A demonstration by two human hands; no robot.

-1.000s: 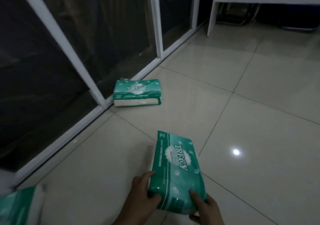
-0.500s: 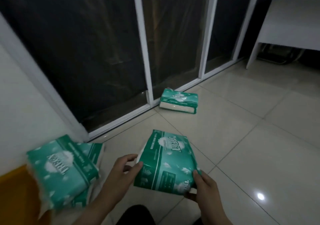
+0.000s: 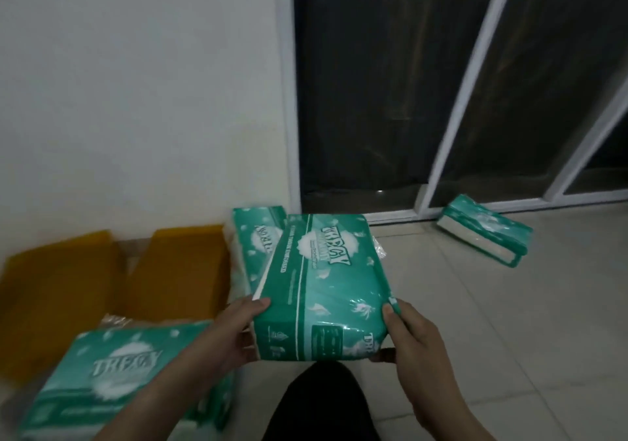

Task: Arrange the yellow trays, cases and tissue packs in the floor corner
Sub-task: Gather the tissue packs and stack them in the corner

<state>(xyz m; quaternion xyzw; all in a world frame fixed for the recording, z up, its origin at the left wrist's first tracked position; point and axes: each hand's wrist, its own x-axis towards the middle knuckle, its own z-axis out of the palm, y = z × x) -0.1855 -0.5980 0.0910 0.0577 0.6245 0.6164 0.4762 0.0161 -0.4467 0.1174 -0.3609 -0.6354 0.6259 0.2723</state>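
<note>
A green tissue pack (image 3: 323,284) hangs above the floor in the middle of the view. My left hand (image 3: 231,332) grips its near left corner and my right hand (image 3: 411,342) grips its near right corner. Right behind it another green pack (image 3: 253,236) stands by the wall corner. A third green pack (image 3: 112,379) lies at the near left, under my left forearm. Two yellow trays (image 3: 57,291) (image 3: 180,270) lie side by side against the white wall. A fourth green pack (image 3: 486,230) lies apart on the tiles by the glass door.
The white wall (image 3: 136,101) meets a white-framed dark glass door (image 3: 373,101) at the corner. Pale floor tiles (image 3: 509,338) stretch to the right. My dark-clothed knee (image 3: 319,403) shows at the bottom middle.
My view has swung left toward the wall corner, bringing the yellow trays into sight. Both hands have carried the held pack along, over to the pack standing in the corner.
</note>
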